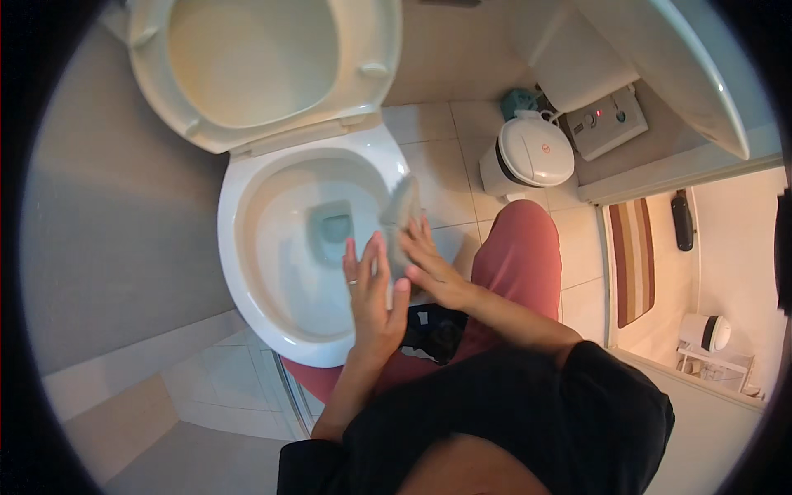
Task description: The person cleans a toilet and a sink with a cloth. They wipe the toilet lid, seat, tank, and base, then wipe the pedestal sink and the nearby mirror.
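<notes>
A white toilet bowl (238, 260) with water at its bottom stands before me, its pale seat (365, 37) raised. A blurred grey-beige cloth (402, 207) is over the bowl's right rim. My right hand (433, 263) is against the cloth with its fingers spread; the blur hides whether they grip it. Just left of it is my left hand (373, 291), a ring on one finger, raised over the bowl's front right part. Its fingers are apart and nothing shows in its grasp. Whether its fingertips touch the cloth is not plain.
A lidded white bin (535, 151) stands on the tiled floor (433, 173) to the right, beside a teal object (518, 102) and a white box (606, 124) with a red light. A basin edge (711, 80) juts in above. A striped mat (632, 263) lies past the doorway.
</notes>
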Tool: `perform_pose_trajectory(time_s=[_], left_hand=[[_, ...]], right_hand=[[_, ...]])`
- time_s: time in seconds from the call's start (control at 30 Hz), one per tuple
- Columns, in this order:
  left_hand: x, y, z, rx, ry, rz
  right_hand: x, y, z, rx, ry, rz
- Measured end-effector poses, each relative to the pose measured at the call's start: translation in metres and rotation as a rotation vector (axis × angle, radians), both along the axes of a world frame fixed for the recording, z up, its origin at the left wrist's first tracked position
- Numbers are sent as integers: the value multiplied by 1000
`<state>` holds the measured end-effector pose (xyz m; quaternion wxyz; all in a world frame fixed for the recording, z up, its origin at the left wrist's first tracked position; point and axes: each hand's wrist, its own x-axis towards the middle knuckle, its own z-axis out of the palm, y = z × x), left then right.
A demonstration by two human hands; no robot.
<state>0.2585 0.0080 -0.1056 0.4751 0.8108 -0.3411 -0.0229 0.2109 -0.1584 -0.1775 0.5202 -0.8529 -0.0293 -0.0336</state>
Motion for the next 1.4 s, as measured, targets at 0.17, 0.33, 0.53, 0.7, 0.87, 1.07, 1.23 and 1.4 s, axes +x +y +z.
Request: perform_pose_trajectory(time_s=[0.17, 0.33, 0.53, 0.7, 0.87, 1.07, 1.23, 1.4], left_hand=[[-11, -51, -28, 181, -42, 52], [-3, -78, -31, 257, -52, 139], [-4, -78, -31, 298, -13, 161], [-4, -77, -31, 286, 7, 143], [-5, -76, -33, 270, 100, 168], [-1, -91, -36, 199, 169, 156], [-3, -80, -41, 241, 249, 257], [-11, -74, -38, 185, 335, 312]], right_hand=[[118, -37, -23, 305, -24, -163], [260, -99, -24, 455, -181, -165], [175, -65, -53, 703, -89, 37], [150, -50, -73, 669, -177, -66], [254, -82, -92, 1310, 303, -3], [307, -78, -246, 999, -102, -474], [167, 26, -288, 764, 296, -508], [140, 12, -204, 1198, 259, -85]])
